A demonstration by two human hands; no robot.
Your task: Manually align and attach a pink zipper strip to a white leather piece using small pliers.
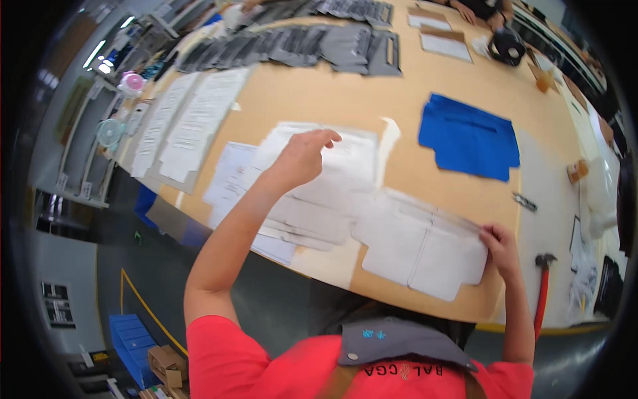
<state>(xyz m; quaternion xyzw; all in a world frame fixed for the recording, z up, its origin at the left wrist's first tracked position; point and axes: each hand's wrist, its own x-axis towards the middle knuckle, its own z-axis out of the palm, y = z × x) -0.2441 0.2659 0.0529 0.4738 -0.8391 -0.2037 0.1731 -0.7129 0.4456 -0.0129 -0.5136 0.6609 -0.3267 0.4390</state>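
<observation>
My right hand (501,249) pinches the right edge of a white cut panel (444,251) with notched corners and a fold line down its middle. That panel lies near the table's front edge. Over a pile of similar white panels (345,174), my left hand (307,158) is raised with its fingers curled and the index finger bent forward. Whether anything thin sits between its fingertips is hidden. The two groups of white pieces meet at the panel's left side, where the picture is blurred. Printed white sheets (229,171) stick out from under the pile.
A blue notched panel (470,138) lies beyond my right hand. Small snips (524,201) and a red-handled hammer (543,286) lie to the right. Grey pieces (286,50) and white stacks (199,126) line the far and left sides. Another person's hands (482,16) are across the table (332,93).
</observation>
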